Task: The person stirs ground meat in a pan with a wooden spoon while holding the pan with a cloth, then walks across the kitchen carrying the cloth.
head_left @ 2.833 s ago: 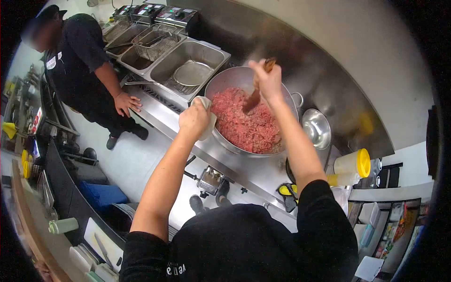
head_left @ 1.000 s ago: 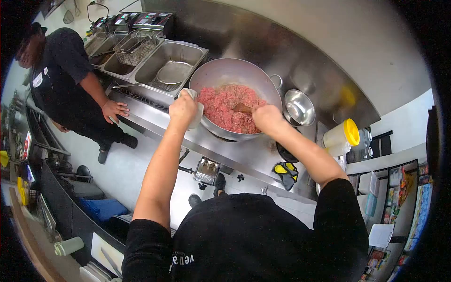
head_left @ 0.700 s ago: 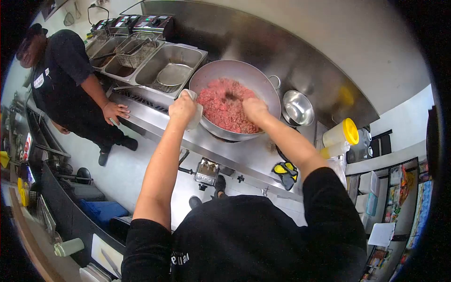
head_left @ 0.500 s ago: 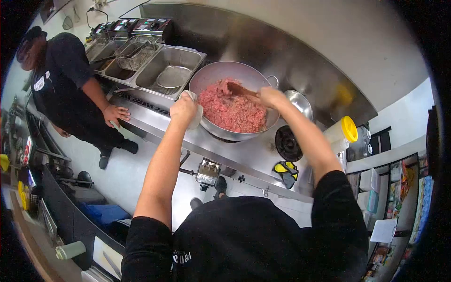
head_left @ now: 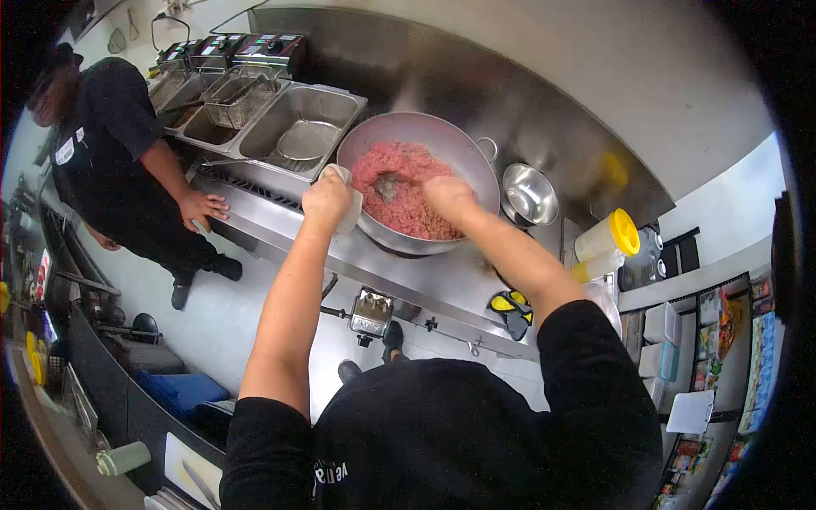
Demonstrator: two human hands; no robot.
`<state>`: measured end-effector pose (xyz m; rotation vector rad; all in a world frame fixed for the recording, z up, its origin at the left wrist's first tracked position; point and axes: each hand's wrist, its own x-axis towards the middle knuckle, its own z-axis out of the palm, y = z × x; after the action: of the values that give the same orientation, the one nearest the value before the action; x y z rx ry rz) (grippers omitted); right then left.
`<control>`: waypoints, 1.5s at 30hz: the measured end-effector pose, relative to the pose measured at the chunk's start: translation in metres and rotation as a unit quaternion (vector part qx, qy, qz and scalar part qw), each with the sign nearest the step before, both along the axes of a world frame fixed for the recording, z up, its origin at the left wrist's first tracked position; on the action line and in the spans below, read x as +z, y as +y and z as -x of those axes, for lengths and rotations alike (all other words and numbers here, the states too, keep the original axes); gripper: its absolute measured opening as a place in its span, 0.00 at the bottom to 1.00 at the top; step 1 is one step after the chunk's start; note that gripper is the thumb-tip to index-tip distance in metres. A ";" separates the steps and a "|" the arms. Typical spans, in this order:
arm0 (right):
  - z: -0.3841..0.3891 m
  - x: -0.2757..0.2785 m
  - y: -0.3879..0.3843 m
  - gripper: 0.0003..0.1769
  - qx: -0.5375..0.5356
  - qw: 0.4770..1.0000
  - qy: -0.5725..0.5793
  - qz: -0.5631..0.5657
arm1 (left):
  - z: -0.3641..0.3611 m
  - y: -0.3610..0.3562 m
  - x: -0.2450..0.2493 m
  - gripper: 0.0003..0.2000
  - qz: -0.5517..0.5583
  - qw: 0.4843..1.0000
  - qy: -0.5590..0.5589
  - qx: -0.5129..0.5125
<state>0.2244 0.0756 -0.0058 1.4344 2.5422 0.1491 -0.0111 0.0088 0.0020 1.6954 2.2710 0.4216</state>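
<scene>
On my head feed, left hand (head_left: 327,202) is clenched on a pale folded cloth (head_left: 350,212), at the near-left rim of a big wide pan (head_left: 463,149). Right hand (head_left: 450,202) reads as a fist low over the pan's right half; I can't make out what's in it. Ground meat (head_left: 404,160), mostly pink, sits inside the pan, with a blurred grey patch left of that fist: can't tell if tool or pan bottom. Loop handle (head_left: 487,149) on the far-right rim. Metal bowl (head_left: 529,195) just right of the pan, yellow-lidded container (head_left: 605,236) further right. Fryer vats (head_left: 304,119) far left. Beyond, at left, co-worker (head_left: 115,140) stands, one hand (head_left: 202,209) at the counter (head_left: 425,276) edge.
</scene>
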 end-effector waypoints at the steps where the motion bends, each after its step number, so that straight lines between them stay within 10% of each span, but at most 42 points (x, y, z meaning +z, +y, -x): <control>1: -0.016 0.004 0.017 0.14 -0.021 1.000 0.010 -0.002 | 0.001 0.001 0.002 0.23 -0.005 1.000 0.001 0.006; 13: -0.012 0.140 -0.085 0.14 0.010 0.993 -0.089 0.079 | 0.002 0.004 -0.003 0.22 -0.022 1.000 -0.016 -0.009; 22: -0.005 0.002 0.022 0.13 0.005 1.000 0.023 -0.008 | 0.001 -0.003 0.006 0.20 -0.005 1.000 -0.009 -0.004; 33: -0.053 0.181 -0.072 0.14 0.038 0.986 -0.146 0.074 | 0.004 0.000 0.009 0.21 0.000 1.000 -0.016 -0.019; 38: -0.032 0.081 -0.076 0.12 0.202 0.964 -0.169 0.027 | 0.004 -0.002 0.013 0.21 0.014 0.999 -0.026 -0.017; 45: -0.013 0.050 0.026 0.12 0.099 0.989 -0.092 -0.057 | 0.002 0.000 0.010 0.22 0.033 0.999 -0.004 -0.013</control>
<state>0.2376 0.1017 0.0437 1.1417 2.5517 0.4441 -0.0126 0.0084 0.0120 1.6870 2.2297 0.3439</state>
